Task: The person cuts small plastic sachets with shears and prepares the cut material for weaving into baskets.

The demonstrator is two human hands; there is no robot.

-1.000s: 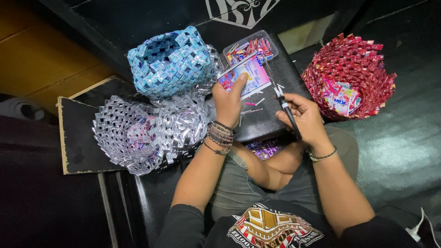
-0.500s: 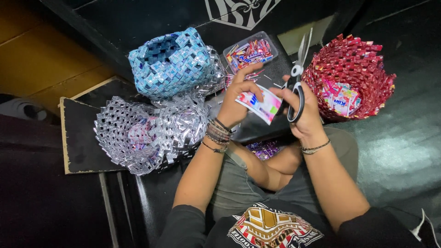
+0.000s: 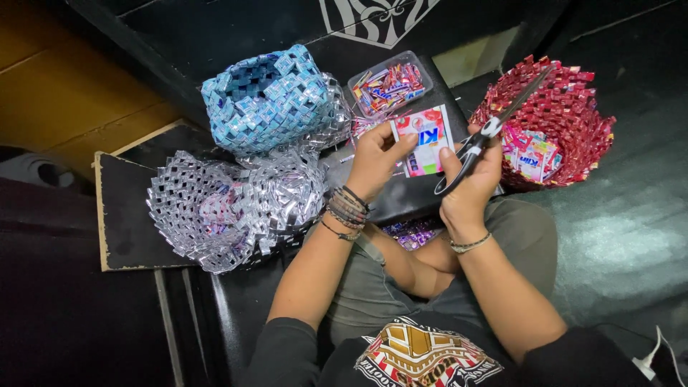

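Glossy pink-and-white rectangular candy wrapper [image 3: 421, 140] sits at centre, pinched by the left hand [image 3: 376, 159] from nine o'clock. At three o'clock the right hand [image 3: 469, 183] has its grip closed on black-handled steel scissors [image 3: 487, 131], blades pointing toward one o'clock over the red woven wrapper basket [image 3: 573, 107].

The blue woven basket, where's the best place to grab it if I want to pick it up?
Probably by the rim of the blue woven basket, coming from above. Its mouth is open and faces up, so fingers can hook over the near edge. The silver woven basket crowds its lower side, so the upper left rim looks freest.
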